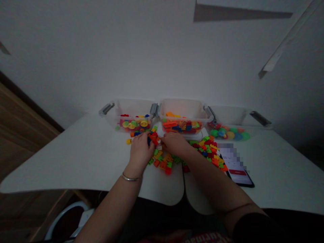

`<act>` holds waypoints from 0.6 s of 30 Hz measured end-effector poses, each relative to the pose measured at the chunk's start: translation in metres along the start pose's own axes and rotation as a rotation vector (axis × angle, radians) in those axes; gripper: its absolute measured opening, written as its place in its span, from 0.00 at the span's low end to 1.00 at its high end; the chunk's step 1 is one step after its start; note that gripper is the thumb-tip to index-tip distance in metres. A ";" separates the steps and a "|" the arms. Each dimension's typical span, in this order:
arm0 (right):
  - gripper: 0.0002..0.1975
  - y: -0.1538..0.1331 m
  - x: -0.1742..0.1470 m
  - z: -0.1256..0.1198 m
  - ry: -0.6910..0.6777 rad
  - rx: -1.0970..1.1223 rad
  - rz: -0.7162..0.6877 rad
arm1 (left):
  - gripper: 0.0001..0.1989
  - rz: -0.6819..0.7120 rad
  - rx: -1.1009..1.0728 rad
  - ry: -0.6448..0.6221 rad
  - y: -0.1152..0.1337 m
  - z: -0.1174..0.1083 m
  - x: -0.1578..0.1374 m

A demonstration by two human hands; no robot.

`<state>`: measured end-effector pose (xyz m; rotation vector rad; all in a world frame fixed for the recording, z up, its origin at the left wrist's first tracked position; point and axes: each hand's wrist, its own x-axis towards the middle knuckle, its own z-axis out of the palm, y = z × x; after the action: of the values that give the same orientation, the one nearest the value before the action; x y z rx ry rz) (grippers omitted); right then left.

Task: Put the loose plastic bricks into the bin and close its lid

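Colourful plastic pieces [163, 164] lie heaped on the bench [101, 162], before three clear boxes [183, 108]. The left hand [141, 148] and right hand [176, 144] meet the heap, fingers curled; whether either grips a piece cannot be told. A phone [235, 165] lies by the heap's right edge.

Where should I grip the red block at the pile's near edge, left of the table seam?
Probably best pinched by the left and right sides of the red block, toward its front, coming from the wearer's side: it lies foremost there, with an orange block and a green block close behind.
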<state>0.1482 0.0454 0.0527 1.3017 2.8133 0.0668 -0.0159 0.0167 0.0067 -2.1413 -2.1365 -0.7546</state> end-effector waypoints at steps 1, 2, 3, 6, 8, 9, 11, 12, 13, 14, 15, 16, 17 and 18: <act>0.14 0.000 0.000 0.000 0.000 0.001 0.001 | 0.24 -0.008 0.025 0.007 0.000 0.001 -0.001; 0.15 0.000 0.001 0.000 0.000 0.004 0.001 | 0.24 -0.022 0.057 0.011 0.000 0.002 -0.002; 0.15 -0.001 0.001 0.000 0.000 0.005 0.002 | 0.25 -0.040 0.091 0.008 0.000 0.002 -0.003; 0.15 -0.001 0.000 0.000 0.000 0.007 0.012 | 0.26 -0.086 0.160 -0.027 0.002 0.004 -0.006; 0.15 0.000 0.000 -0.001 0.001 0.016 0.010 | 0.27 -0.104 0.176 -0.055 0.002 0.005 -0.007; 0.15 0.001 0.000 -0.001 0.000 0.022 0.009 | 0.27 -0.110 0.179 -0.063 0.003 0.005 -0.007; 0.14 0.002 -0.001 -0.001 0.000 0.032 0.005 | 0.28 -0.121 0.187 -0.072 0.002 0.006 -0.007; 0.13 0.003 -0.001 -0.001 0.001 0.035 0.004 | 0.28 -0.125 0.192 -0.079 0.002 0.006 -0.006; 0.13 0.004 -0.001 -0.002 0.004 0.040 0.003 | 0.29 -0.128 0.196 -0.090 0.001 0.007 -0.006; 0.12 0.006 -0.002 -0.003 0.011 0.048 -0.002 | 0.29 -0.130 0.201 -0.104 0.000 0.008 -0.006; 0.12 0.007 -0.002 -0.004 0.021 0.060 -0.009 | 0.29 -0.131 0.204 -0.118 0.000 0.009 -0.005; 0.11 0.009 -0.003 -0.005 0.034 0.078 -0.016 | 0.29 -0.130 0.207 -0.130 -0.001 0.010 -0.005; 0.11 0.011 -0.003 -0.007 0.049 0.101 -0.022 | 0.29 -0.128 0.208 -0.139 -0.002 0.010 -0.004; 0.11 0.013 -0.004 -0.009 0.068 0.127 -0.026 | 0.30 -0.126 0.209 -0.146 -0.002 0.011 -0.004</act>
<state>0.1601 0.0499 0.0629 1.3113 2.9343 -0.0718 -0.0142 0.0170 -0.0049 -2.0282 -2.3216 -0.3691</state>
